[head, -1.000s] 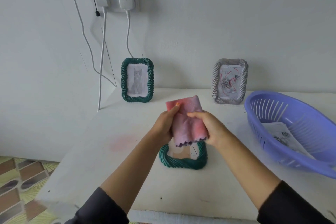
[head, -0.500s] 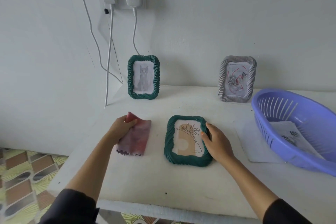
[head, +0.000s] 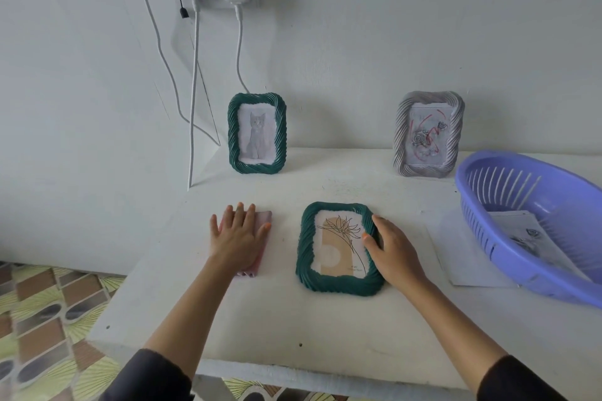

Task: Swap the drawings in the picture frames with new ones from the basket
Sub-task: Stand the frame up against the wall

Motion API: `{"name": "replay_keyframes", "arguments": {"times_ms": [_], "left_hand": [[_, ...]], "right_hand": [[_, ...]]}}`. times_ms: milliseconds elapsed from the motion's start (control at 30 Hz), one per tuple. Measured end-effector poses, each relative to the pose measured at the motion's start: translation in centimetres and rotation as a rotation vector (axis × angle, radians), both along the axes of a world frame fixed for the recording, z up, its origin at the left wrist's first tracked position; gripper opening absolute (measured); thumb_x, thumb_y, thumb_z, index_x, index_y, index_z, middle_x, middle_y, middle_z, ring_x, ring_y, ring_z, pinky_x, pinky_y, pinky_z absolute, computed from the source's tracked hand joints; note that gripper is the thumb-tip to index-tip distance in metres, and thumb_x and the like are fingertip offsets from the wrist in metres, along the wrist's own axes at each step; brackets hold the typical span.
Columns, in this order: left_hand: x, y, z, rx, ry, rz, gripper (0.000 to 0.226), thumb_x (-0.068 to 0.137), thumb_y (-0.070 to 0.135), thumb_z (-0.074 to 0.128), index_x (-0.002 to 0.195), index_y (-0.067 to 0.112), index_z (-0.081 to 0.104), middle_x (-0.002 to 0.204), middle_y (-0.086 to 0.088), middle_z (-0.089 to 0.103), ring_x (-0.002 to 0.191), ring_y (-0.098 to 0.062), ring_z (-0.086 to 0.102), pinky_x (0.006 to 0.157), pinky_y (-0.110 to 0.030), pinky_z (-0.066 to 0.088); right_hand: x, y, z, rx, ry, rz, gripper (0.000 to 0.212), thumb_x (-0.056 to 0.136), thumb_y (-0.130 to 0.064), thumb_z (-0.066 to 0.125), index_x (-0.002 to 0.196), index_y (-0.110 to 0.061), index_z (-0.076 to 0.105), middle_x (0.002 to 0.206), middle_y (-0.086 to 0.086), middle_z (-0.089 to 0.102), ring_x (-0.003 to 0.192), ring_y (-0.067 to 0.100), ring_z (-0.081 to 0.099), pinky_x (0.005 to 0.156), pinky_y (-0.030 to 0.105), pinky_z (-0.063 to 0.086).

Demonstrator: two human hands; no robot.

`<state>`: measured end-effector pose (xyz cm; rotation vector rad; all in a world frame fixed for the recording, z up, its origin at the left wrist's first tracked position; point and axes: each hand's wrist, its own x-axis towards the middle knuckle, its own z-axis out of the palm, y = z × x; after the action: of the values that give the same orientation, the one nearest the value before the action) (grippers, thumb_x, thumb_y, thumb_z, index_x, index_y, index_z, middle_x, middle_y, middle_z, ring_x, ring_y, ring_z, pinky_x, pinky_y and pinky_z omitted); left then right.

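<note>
Fingers of left hand were laid straight on pink cloth; right edge of flat-lying dark green rope-patterned picture frame was gripped by right hand.

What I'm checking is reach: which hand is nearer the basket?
Right. The right hand holds the flat frame just left of the basket; the left hand presses the cloth farther left.
</note>
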<state>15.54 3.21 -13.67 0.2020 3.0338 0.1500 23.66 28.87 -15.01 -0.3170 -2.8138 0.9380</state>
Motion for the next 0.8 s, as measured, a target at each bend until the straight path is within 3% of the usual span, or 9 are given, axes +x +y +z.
{"name": "replay_keyframes", "arguments": {"times_ms": [133,267,333,400,500,600,667,733,800], "left_hand": [[0.4,1.2,1.0,-0.012,0.027,0.042,0.065,0.095,0.055,0.008,0.151,0.023,0.0,0.159,-0.007,-0.013,0.145,-0.025,-0.021,0.111,-0.054,-0.019],[2.2,5.6,2.5,0.098,0.001,-0.024,0.064,0.096,0.054,0.008,0.149,0.019,0.019,0.159,-0.007,-0.008,0.145,-0.027,-0.018,0.109,-0.051,-0.02],[3.0,7.8,2.0,0.109,-0.095,-0.031,0.062,0.098,0.051,0.012,0.144,0.014,0.033,0.159,-0.01,0.001,0.147,-0.028,-0.012,0.111,-0.052,-0.018],[3.4,9.0,1.4,0.108,-0.139,-0.015,0.058,0.099,0.043,0.021,0.143,0.006,0.032,0.157,-0.012,0.011,0.147,-0.028,-0.006,0.114,-0.052,-0.015],[3.1,9.2,1.5,0.227,-0.131,0.054,0.045,0.098,0.035,0.035,0.131,0.006,0.044,0.151,-0.01,0.026,0.146,-0.028,0.007,0.118,-0.051,-0.008],[2.3,8.9,2.4,0.475,-0.06,0.088,0.042,0.093,0.032,0.049,0.13,0.013,0.047,0.144,-0.007,0.039,0.138,-0.027,0.028,0.119,-0.046,0.014],[1.6,8.9,3.4,0.854,-0.091,0.133,0.047,0.091,0.021,0.056,0.134,0.013,0.043,0.138,-0.007,0.046,0.117,-0.024,0.049,0.102,-0.039,0.043],[0.5,9.2,4.8,1.236,-0.2,0.15,0.045,0.09,0.008,0.056,0.132,0.011,0.041,0.129,-0.009,0.054,0.094,-0.02,0.057,0.079,-0.034,0.054],[-1.3,9.3,6.3,1.423,-0.277,0.131,0.039,0.09,0.001,0.054,0.126,0.011,0.041,0.112,-0.012,0.061,0.084,-0.023,0.06,0.077,-0.04,0.054]], "right_hand": [[0.4,0.0,1.0,0.029,-0.026,-0.077,0.053,0.092,-0.039,0.048,0.134,-0.008,0.042,0.138,0.008,0.042,0.13,0.022,0.036,0.103,0.031,0.035],[0.8,-0.5,2.2,0.31,-0.177,-0.198,0.048,0.086,-0.053,0.049,0.088,-0.007,0.063,0.106,0.01,0.052,0.105,0.028,0.044,0.081,0.032,0.042],[0.8,-1.1,2.3,0.236,-0.186,-0.201,0.041,0.085,-0.047,0.054,0.073,-0.007,0.057,0.095,0.008,0.05,0.097,0.028,0.048,0.07,0.03,0.039],[0.8,-1.5,2.2,0.094,-0.151,-0.22,0.035,0.082,-0.037,0.061,0.064,-0.008,0.05,0.082,0.007,0.05,0.078,0.024,0.051,0.058,0.027,0.034],[0.8,-1.3,2.6,-0.197,-0.092,-0.259,0.025,0.078,-0.022,0.069,0.069,0.001,0.061,0.068,0.01,0.062,0.061,0.026,0.054,0.054,0.027,0.038],[0.3,-0.9,3.6,-0.661,-0.031,-0.284,0.021,0.079,-0.008,0.069,0.097,-0.002,0.059,0.084,0.013,0.068,0.073,0.025,0.063,0.065,0.034,0.05],[-0.6,-0.2,4.4,-0.939,-0.019,-0.247,0.026,0.081,0.0,0.065,0.103,-0.006,0.054,0.079,0.009,0.064,0.069,0.021,0.059,0.061,0.03,0.046],[-1.8,0.6,5.9,-1.029,-0.019,-0.164,0.018,0.082,0.004,0.06,0.095,-0.009,0.056,0.072,0.008,0.058,0.066,0.019,0.054,0.058,0.028,0.042],[-3.5,1.6,7.2,-1.072,-0.007,-0.078,0.019,0.083,0.006,0.055,0.088,-0.012,0.057,0.072,0.008,0.053,0.066,0.018,0.051,0.058,0.027,0.04]]}}
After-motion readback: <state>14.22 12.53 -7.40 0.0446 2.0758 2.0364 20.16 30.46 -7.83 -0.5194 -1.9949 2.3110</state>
